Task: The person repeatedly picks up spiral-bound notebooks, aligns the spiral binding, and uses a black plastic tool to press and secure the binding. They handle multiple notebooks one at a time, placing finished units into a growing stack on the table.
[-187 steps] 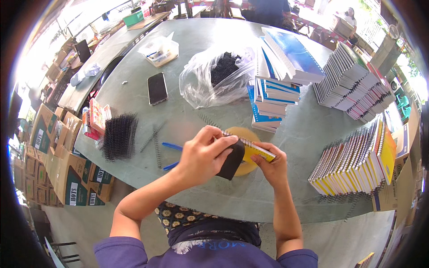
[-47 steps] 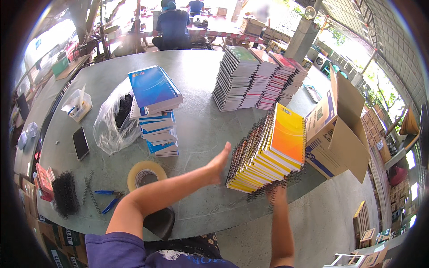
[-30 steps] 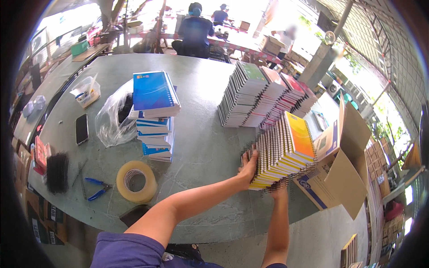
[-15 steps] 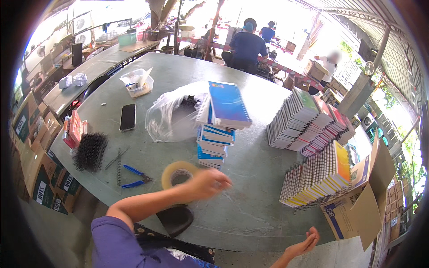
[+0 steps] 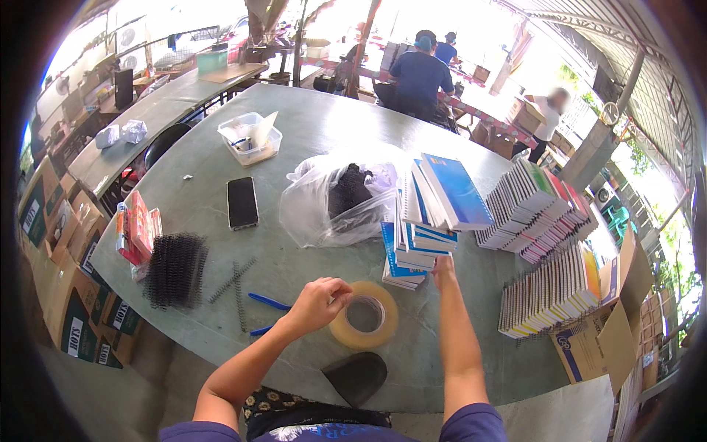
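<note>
A leaning stack of blue spiral notebooks [image 5: 412, 258] stands right of the table's middle, with a thick top one [image 5: 453, 191] jutting out. My right hand [image 5: 443, 269] is closed at the near side of this stack; its fingertips are partly hidden by the notebooks. My left hand [image 5: 318, 303] hovers with curled fingers at the left rim of a roll of clear tape [image 5: 387, 324], and nothing shows in it. Partly behind that hand lie blue-handled pliers [image 5: 269, 301]. Loose black spiral coils [image 5: 238, 295] rest beside a thick bundle of coils [image 5: 177, 269].
Behind the stack sits a clear plastic bag [image 5: 309, 214] with black contents. A phone [image 5: 242, 202] and a plastic tub [image 5: 258, 151] lie farther left. Spiral notebook piles [image 5: 549, 295] and an open carton [image 5: 589, 346] line the right. Several people are in the background.
The view has turned, so the table's things appear farther right. My right hand has gone from the near right edge to the blue notebook stack. My left hand has shifted left across the tape roll.
</note>
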The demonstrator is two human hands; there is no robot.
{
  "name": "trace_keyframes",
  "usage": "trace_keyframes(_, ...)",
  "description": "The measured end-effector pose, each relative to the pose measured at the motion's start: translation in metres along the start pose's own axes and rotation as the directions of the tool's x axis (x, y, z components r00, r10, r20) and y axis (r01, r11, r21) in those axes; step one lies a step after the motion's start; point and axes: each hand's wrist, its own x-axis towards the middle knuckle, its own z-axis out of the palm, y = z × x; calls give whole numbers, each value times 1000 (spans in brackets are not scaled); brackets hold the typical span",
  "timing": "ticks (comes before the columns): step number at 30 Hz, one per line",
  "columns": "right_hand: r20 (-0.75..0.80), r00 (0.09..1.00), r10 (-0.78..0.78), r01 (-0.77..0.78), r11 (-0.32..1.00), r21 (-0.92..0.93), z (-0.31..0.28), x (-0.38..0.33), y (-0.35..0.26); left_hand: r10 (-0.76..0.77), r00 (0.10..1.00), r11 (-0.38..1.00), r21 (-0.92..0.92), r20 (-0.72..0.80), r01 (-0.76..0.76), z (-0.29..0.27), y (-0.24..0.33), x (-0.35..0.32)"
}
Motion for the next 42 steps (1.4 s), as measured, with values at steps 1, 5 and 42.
trace_keyframes(1,20,998,62,-63,997,36,10,5,5,-53,999,999,11,-8,53,-4,-9,-4)
trace_keyframes(5,60,982,179,-180,984,13,-23,25,39,-136,991,991,-8,2,136,-2,-26,1)
trace_keyframes(42,-78,995,54,-75,954,-289,63,-146,-31,674,710,651,618,-205,-440,-45,96,64)
